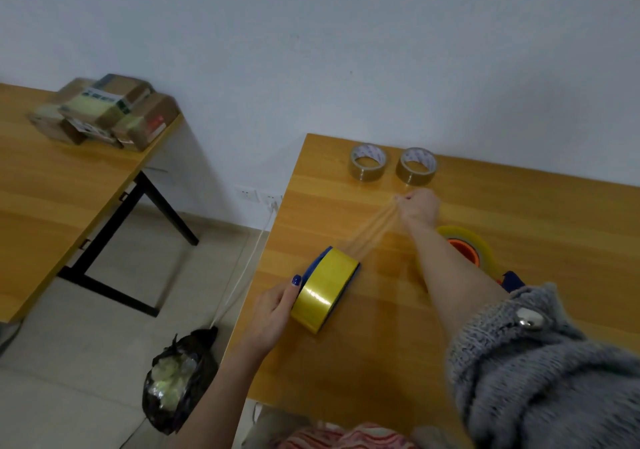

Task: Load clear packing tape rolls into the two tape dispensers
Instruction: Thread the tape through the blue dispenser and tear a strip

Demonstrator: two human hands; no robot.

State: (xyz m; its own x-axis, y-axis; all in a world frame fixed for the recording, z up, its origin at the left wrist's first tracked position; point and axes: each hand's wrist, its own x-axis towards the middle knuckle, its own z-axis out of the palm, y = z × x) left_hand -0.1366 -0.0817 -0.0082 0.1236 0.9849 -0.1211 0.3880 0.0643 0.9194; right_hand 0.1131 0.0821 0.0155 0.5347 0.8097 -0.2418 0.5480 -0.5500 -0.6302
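Note:
A yellowish clear tape roll (325, 289) sits in a blue dispenser (317, 263) near the table's left edge. My left hand (277, 306) grips that dispenser and roll from the left. My right hand (419, 206) is pinched shut on the free end of the tape strip (367, 230), which stretches from the roll up to the fingers. A second clear roll on an orange-cored dispenser (467, 246) lies behind my right forearm, partly hidden. Two brownish tape rolls (369, 163) (417, 166) stand at the table's far edge.
The wooden table (519, 213) has its left edge close to my left hand. A black rubbish bag (180, 379) sits on the floor to the left. A second table (52, 189) with stacked cardboard parcels (107, 112) stands further left.

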